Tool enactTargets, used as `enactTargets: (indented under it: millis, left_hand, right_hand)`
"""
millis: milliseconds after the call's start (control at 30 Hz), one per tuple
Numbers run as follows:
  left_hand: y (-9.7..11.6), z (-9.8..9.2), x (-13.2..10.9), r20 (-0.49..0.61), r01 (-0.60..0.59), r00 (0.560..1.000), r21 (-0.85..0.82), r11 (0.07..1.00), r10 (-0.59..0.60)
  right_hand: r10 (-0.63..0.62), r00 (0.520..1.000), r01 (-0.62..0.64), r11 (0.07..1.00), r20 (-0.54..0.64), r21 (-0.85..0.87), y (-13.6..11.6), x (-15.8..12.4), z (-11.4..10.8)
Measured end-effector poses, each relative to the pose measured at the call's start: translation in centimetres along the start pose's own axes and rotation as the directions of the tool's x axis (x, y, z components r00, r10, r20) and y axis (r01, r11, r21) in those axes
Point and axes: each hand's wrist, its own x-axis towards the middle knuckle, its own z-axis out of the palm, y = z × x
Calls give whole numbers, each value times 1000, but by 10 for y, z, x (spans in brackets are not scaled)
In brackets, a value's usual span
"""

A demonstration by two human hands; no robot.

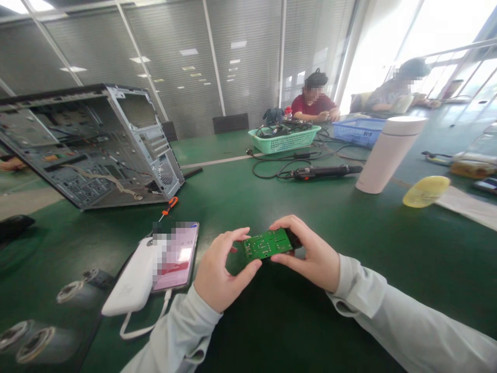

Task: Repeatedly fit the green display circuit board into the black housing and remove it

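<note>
A small green circuit board is held up over the table between my two hands, its solder-dotted face toward me. My right hand grips the right end, thumb along the near edge and fingers over the far edge; a dark part shows behind the board there. My left hand is closed about the left end, with the thumb tip at the near edge and a fingertip at the far corner. What sits on the board's underside is hidden.
An opened computer case stands at left, an orange-handled screwdriver beside it. Nearer lie a white power bank, a phone and metal cylinders. Beyond are a green basket, a corded electric screwdriver, a pink tumbler and two people.
</note>
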Motion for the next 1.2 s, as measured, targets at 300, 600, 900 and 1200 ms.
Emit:
enactTargets:
  millis: [300,600,900,1200]
  left_hand:
    - [1,-1,0,48,-64,997,140,988,58]
    - [-4,7,7,434,593,764,-763,255,-477]
    - [-1,6,5,643,634,682,-757,-156,-349]
    - [-2,6,7,615,608,664,-775,-172,-425]
  right_hand:
    - [36,999,-37,999,28,35,5,-1,0]
    - [151,988,-152,987,24,46,9,3,-9]
    - [222,965,-242,959,-141,-147,18,6,-9]
    - [749,662,-643,553,22,530,2,18,-25]
